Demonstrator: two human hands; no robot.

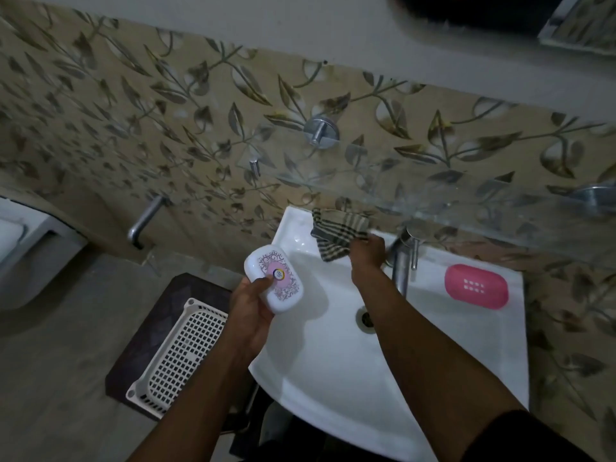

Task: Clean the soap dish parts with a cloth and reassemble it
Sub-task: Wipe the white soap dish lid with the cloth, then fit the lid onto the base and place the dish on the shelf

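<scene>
Head: one lid point(284, 263), one cloth point(336, 235), perhaps one pink tray point(476, 287)

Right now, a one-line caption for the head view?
Left hand holds white soap dish piece; right hand grips checked cloth over sink; pink slotted piece lies beside tap.

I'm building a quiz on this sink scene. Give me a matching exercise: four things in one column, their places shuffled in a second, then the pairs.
1 white lid
2 checked cloth
3 pink tray
4 white basket

a on the sink rim, right of the tap
b in the left hand
c on the floor mat
d in the right hand

Pairs: 1-b; 2-d; 3-a; 4-c
</scene>
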